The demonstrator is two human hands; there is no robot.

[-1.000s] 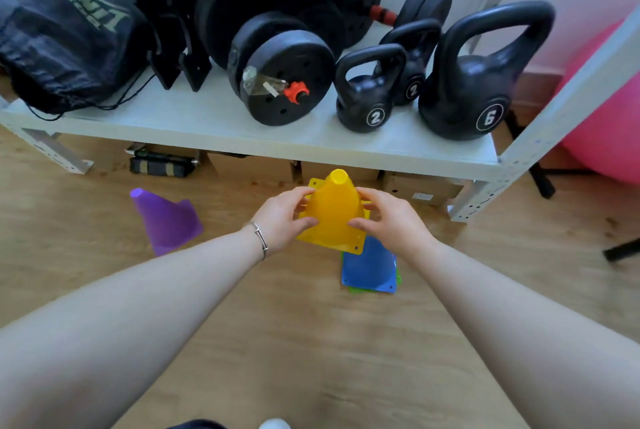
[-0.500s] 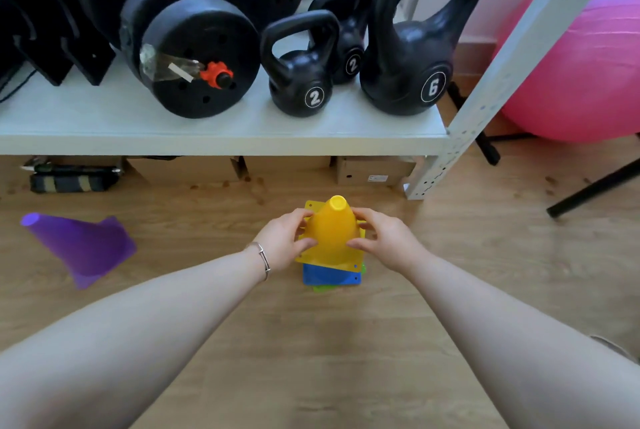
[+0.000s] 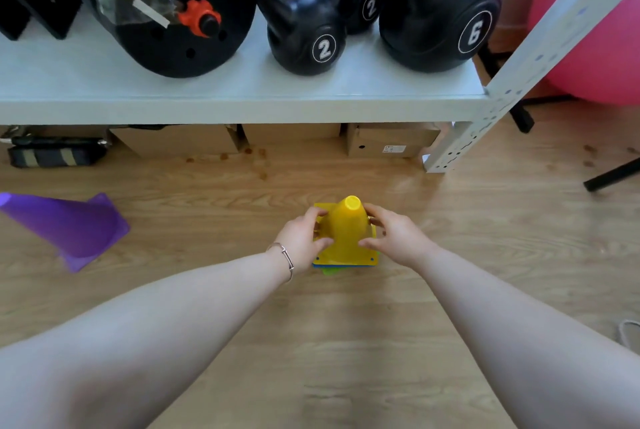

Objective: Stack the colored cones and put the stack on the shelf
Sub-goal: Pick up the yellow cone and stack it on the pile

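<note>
Yellow cone [image 3: 346, 231]: seated on the stack now; 1 s ago it was held above the blue base, so it has come down.
Stack: on the wood floor [image 3: 346, 342], below the shelf [image 3: 242, 101] front edge; blue base [image 3: 346, 266] and a green sliver [image 3: 329, 271] show under the yellow.
Left hand [image 3: 303, 243]: fingers wrapped against the cone's left side, still clamped on it.
Right hand [image 3: 394, 238]: pressed on the right side, thumb low on the cone.
Purple cone [image 3: 69, 227]: lying on its side, well apart to the left, not stacked.
Meaning: yellow looks nested; purple likely next, shelf placement not yet done.
Shelf space: kettlebells [image 3: 308, 30] crowd it, front strip free.
</note>
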